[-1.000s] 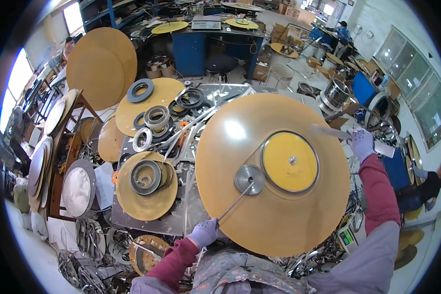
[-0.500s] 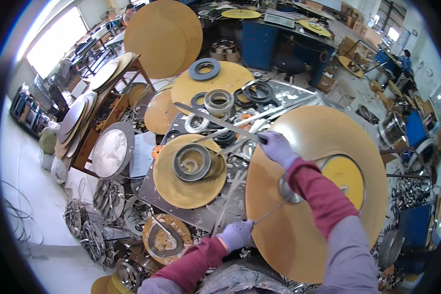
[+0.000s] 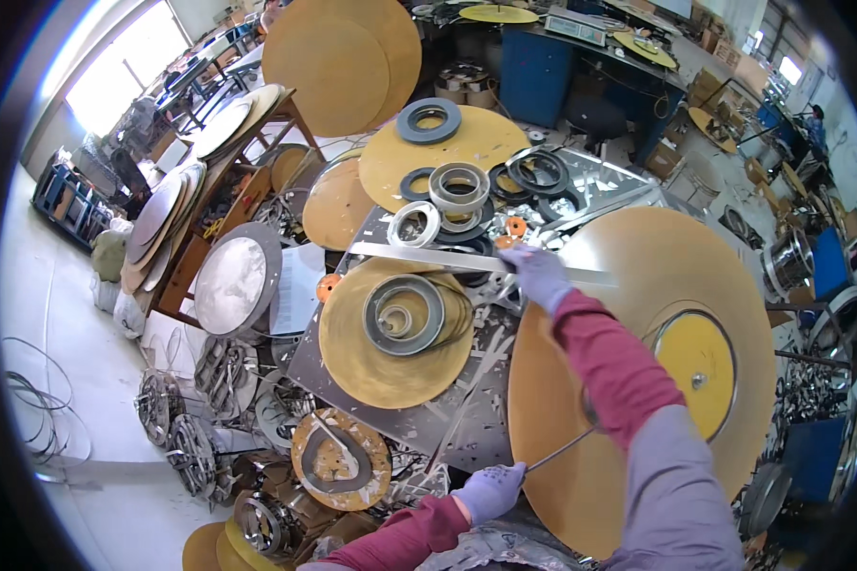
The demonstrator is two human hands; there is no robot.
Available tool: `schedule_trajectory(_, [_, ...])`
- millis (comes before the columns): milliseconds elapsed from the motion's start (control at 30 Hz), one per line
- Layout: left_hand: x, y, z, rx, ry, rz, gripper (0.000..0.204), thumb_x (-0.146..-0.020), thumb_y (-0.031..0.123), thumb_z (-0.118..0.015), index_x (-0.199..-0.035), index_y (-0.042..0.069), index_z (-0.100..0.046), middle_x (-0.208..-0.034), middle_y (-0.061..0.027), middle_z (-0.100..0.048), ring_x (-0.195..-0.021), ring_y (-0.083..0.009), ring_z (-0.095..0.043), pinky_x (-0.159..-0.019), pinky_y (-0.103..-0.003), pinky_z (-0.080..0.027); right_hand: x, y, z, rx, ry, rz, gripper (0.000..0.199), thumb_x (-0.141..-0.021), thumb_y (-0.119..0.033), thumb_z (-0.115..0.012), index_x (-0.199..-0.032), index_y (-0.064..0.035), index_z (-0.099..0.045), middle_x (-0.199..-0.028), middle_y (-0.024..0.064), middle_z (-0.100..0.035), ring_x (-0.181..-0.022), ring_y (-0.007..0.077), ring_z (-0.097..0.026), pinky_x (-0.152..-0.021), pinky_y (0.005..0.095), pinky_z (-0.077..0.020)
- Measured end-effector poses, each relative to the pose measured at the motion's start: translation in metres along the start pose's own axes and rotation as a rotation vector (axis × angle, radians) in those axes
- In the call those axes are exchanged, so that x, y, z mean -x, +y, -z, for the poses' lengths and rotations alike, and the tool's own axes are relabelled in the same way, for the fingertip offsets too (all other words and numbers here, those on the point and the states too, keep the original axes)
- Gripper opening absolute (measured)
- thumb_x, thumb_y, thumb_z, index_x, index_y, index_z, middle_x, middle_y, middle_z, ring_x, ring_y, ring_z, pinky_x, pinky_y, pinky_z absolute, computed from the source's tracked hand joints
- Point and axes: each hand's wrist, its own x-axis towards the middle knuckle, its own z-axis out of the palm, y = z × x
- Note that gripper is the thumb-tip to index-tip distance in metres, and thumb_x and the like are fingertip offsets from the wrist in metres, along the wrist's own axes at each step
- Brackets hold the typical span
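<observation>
Lilac-gloved fingers grip two things: left hand, one rod; right hand, one flat strip.

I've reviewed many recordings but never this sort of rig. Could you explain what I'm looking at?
There is no machine arm here: a person works with their own two gloved hands. The view comes from a wide fisheye camera worn on the head, looking down, so edges bend. The left grip holds a thin rod; its far end is hidden behind the right arm. The right grip holds a flat metal strip. On the right is a large tan disc with a yellow disc at its middle. The grey table carries a smaller tan disc bearing nested rings.
</observation>
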Motion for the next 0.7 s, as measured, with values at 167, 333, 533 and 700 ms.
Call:
schedule_trajectory(167, [-0.003,-0.002,-0.003,-0.020,-0.026,-0.021,0.020,-0.089,0.017,-0.047,-0.101,0.001,-0.046,-0.084,-0.0237,-0.063,-0.081,-0.0414,-0.061,-0.070,-0.051,-0.046,0.144,0.131,0.103,0.200,0.111,-0.149,0.028,-0.080,-0.013,-0.057,-0.107,-0.0146,-0.062,-0.103,0.0103,-0.064,-0.090,0.0288,-0.063,-0.079,0.0372,-0.0506])
schedule_trajectory(333, [-0.007,-0.007,-0.001,-0.096,-0.002,-0.084,0.018,-0.090,0.018,-0.047,-0.098,0.001,-0.048,-0.079,-0.0246,-0.062,-0.078,-0.0421,-0.061,-0.067,-0.051,-0.047,0.259,0.183,0.222,0.757,-0.128,-0.443,0.033,-0.081,-0.020,-0.060,-0.114,-0.0156,-0.057,-0.104,0.0091,-0.061,-0.092,0.0241,-0.062,-0.078,0.0349,-0.0506])
schedule_trajectory(533, [-0.031,-0.001,0.021,-0.178,0.083,-0.060,0.019,-0.090,0.019,-0.048,-0.095,0.001,-0.051,-0.081,-0.0251,-0.063,-0.078,-0.0429,-0.062,-0.070,-0.051,-0.048,0.322,0.178,0.309,1.075,-0.400,-0.725,0.036,-0.083,-0.039,-0.063,-0.110,-0.0157,-0.057,-0.100,0.0061,-0.060,-0.094,0.0218,-0.060,-0.073,0.0322,-0.0501])
schedule_trajectory(700, [-0.054,-0.023,0.048,-0.189,0.120,-0.080,0.020,-0.090,0.019,-0.049,-0.097,0.001,-0.052,-0.083,-0.0257,-0.062,-0.082,-0.0431,-0.061,-0.073,-0.050,-0.047,0.366,0.167,0.342,1.085,-0.547,-0.827,0.030,-0.083,-0.035,-0.061,-0.107,-0.0174,-0.060,-0.101,0.0037,-0.063,-0.096,0.0216,-0.062,-0.074,0.0338,-0.0509])
